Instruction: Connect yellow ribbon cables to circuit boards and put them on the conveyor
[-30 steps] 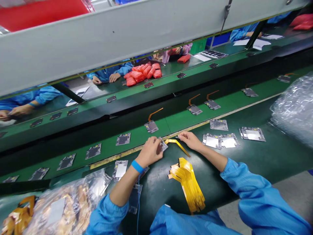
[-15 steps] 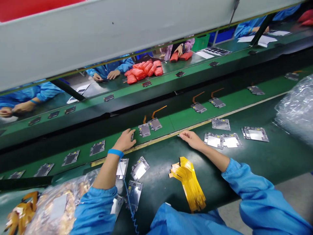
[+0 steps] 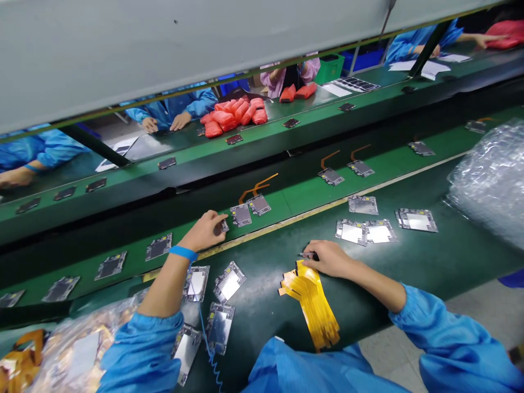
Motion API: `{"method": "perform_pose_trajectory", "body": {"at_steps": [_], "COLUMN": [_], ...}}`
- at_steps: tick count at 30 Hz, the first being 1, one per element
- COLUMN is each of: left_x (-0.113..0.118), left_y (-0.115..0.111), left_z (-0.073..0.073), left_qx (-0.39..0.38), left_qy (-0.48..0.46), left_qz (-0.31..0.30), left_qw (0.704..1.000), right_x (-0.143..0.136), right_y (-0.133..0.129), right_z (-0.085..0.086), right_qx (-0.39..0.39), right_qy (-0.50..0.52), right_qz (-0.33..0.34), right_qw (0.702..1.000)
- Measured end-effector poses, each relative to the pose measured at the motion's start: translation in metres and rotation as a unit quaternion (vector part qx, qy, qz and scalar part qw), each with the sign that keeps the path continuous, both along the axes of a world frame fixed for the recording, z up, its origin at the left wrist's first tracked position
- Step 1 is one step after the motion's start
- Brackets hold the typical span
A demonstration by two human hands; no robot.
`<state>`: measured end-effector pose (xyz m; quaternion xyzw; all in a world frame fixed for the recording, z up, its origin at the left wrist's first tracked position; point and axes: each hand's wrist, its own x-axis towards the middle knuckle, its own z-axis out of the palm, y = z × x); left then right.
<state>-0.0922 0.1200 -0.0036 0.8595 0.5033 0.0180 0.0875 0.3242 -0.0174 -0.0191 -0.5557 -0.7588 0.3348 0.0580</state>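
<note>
My left hand (image 3: 207,232) is at the near edge of the green belt, with thumb and fingers closed on a circuit board (image 3: 223,225) that they mostly cover. Just beyond it on the belt lie two boards, one of them a grey circuit board (image 3: 240,215) with an orange ribbon at its top. My right hand (image 3: 329,258) is closed around a small, thin grey tool (image 3: 306,254) whose kind I cannot make out. Directly below these fingers lies a fanned stack of yellow flex cables (image 3: 315,311) on the dark green table; whether the fingers touch it is unclear.
Loose boards (image 3: 230,281) lie by my left forearm, crossed by a coiled blue cord (image 3: 210,349). More boards (image 3: 380,232) lie to the right, near bubble wrap (image 3: 491,174). A plastic bag (image 3: 82,349) is at lower left. Co-workers sit across, near red packets (image 3: 235,113).
My right hand has come back from the belt's edge towards the yellow flex cables. My left hand stays near the same spot, thumb and fingers now closer together on the board.
</note>
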Motion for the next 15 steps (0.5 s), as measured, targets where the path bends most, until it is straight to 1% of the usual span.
{"method": "perform_pose_trajectory", "body": {"at_steps": [2,5,7,9,12,15], "left_x": [0.025,0.070,0.099,0.122,0.142,0.146], "left_y": [-0.011,-0.036,-0.054,-0.071,-0.087,-0.093], "left_z": [0.008,0.015,0.013,0.006,-0.005,-0.008], "left_qx": [0.014,0.035,0.028,0.020,0.010,0.008], "left_qy": [-0.043,-0.061,-0.070,-0.055,-0.017,0.016], "left_qz": [-0.034,-0.083,-0.106,-0.115,-0.118,-0.121], "left_qw": [0.998,0.994,0.991,0.992,0.993,0.992], "right_x": [-0.004,-0.008,-0.010,-0.009,-0.007,-0.004], "right_y": [-0.004,-0.005,-0.004,-0.004,-0.003,0.001], "right_z": [0.001,0.000,0.000,0.001,0.003,0.002], "right_qx": [-0.003,-0.013,-0.019,-0.024,-0.032,-0.037], "right_qy": [-0.023,-0.033,-0.019,-0.004,0.016,0.050], "right_qz": [0.001,0.003,0.005,0.002,-0.017,-0.034], "right_qw": [1.000,0.999,1.000,1.000,0.999,0.997]}}
